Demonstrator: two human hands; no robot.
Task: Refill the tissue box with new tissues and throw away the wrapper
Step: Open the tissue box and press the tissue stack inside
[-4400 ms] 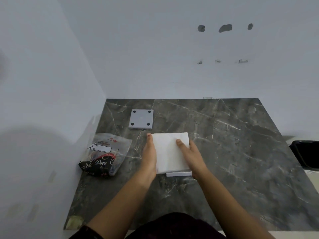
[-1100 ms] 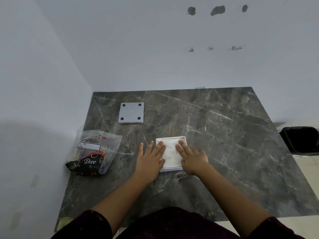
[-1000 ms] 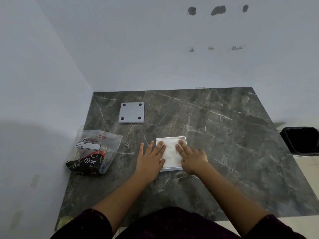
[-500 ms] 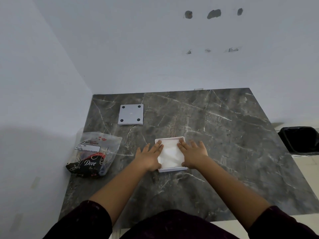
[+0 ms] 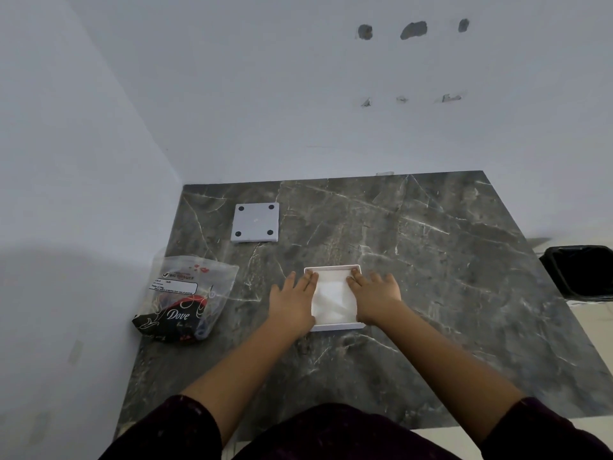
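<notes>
- Nearest to us, our dark sleeves and bare forearms reach forward over the marble table (image 5: 431, 293); both arms converge on one spot, which suits a two-handed press.
- Our left hand (image 5: 293, 302) lies flat with fingers spread, covering the left edge of the tissue box (image 5: 335, 326); our right hand (image 5: 374, 298) lies flat the same way on the right edge; neither hand pinches anything; we judge they are pushing down from both sides so the stack settles evenly.
- Between the hands the new tissues (image 5: 333, 300) sit inside the open white box, slightly creased on top; the box rests on the table, near its middle, so the refill looks almost done.
- To the left, against the wall, the wrapper (image 5: 185, 298) lies slumped and apart from the box; it is not yet thrown away.
- Further back, well apart from the box, a grey square plate (image 5: 255, 222) lies with four dark feet upward; we take it for the box's lid or base, set aside to keep the opening free, though we cannot tell which.
- Off the table's right edge stands a black-lined bin (image 5: 583, 272); we judge the wrapper belongs there.
</notes>
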